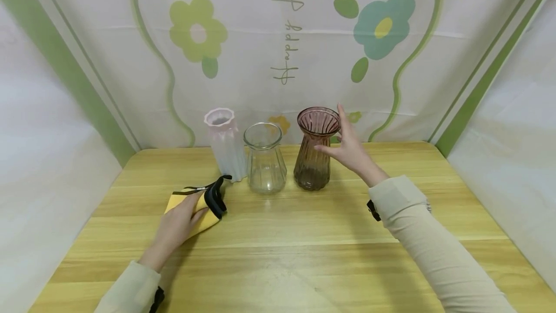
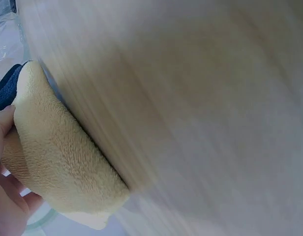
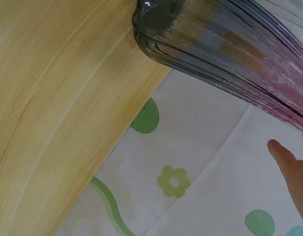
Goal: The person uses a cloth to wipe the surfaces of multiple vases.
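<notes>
My left hand (image 1: 175,221) grips a folded yellow plush cloth (image 2: 68,142) with dark edging, low over the table's left part. Its dark strap reaches the foot of a pink-and-white ribbed vase (image 1: 228,151). At the right of the row stands a fluted glass vase (image 1: 312,161), purple-pink at the flared mouth and smoky brown below. Around its neck my right hand (image 1: 349,149) is spread, thumb across the front and fingers extended by the rim. One finger (image 3: 284,157) shows apart from the glass in the right wrist view. Between the two vases stands a clear glass vase (image 1: 266,170).
All three vases stand upright near the back edge of the wooden table (image 1: 278,264). Close behind them hangs a white curtain (image 1: 256,37) printed with flowers and lettering. White sheets (image 1: 48,134) enclose the sides.
</notes>
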Available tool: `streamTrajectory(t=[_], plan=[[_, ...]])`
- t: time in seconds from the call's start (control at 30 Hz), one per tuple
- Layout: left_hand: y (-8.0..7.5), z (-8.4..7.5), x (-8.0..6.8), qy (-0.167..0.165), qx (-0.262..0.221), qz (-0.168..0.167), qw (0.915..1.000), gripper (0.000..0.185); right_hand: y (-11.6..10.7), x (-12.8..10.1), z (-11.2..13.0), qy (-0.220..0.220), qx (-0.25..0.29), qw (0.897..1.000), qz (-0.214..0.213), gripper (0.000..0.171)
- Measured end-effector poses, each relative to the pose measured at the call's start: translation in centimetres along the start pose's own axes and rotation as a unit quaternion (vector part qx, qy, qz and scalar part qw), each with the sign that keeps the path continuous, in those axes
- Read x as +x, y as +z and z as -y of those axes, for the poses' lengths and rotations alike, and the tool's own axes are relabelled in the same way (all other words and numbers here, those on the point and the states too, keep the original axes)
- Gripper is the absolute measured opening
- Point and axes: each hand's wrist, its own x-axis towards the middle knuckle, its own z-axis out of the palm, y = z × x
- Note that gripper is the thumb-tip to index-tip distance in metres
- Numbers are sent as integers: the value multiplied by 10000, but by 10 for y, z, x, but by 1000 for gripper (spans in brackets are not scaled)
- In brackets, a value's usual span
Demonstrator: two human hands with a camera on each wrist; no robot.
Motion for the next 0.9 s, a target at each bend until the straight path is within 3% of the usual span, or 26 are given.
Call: streamTrajectory(t=[0.17,0.33,0.57,0.67,0.8,0.9], plan=[[-1,0,-1,195,175,-162,9995,46,1,0,2,-183,-402,9988,-209,110],[-3,-3,-1,367,390,-364,9979,49,0,2,6,-228,-710,9971,-150,106],[-7,-11,2,867,726,-845,9900,56,2,6,9,-130,-720,9972,-175,99],[-5,-12,4,1211,846,-1143,9824,57,6,6,7,-195,-602,9973,-362,96],[-3,-14,6,1674,1077,-1619,9665,43,11,6,6,-345,-421,9965,-637,97],[-4,-18,7,1843,1232,-1929,9558,47,14,6,4,-429,-310,9957,-765,98]])
